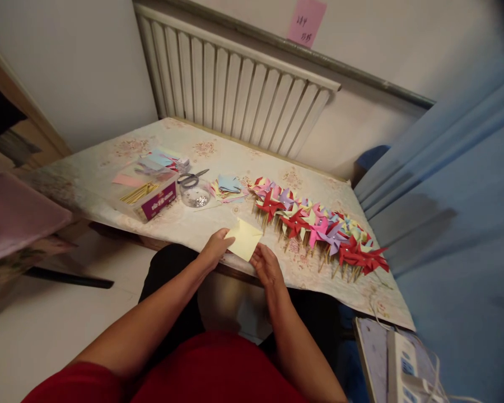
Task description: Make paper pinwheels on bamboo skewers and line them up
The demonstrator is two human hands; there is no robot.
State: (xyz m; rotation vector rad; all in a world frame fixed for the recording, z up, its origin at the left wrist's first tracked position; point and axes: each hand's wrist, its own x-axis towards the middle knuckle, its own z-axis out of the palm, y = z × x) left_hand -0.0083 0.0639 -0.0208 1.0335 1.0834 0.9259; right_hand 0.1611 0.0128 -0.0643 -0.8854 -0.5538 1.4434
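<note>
A pale yellow paper square (244, 239) with cuts at its corners is held above the table's front edge. My left hand (217, 247) pinches its left side, thumb on top. By the lower right edge, my right hand (267, 263) has its fingers loosely apart, with their tips at the paper; whether they grip it is unclear. Beyond the paper lies a stack of cut coloured paper pieces (229, 187), blue on top. A clear round dish (194, 195) of small shiny pins stands to its left, and dark-handled scissors (189, 178) lie against the dish.
Rows of finished paper pinwheels (294, 221) on sticks cover the table's right part. At left stand a purple-labelled box (158, 202) of thin sticks and a tray of coloured paper (159, 159). A power strip (403, 364) with cables is at lower right, beside a blue curtain (457, 224).
</note>
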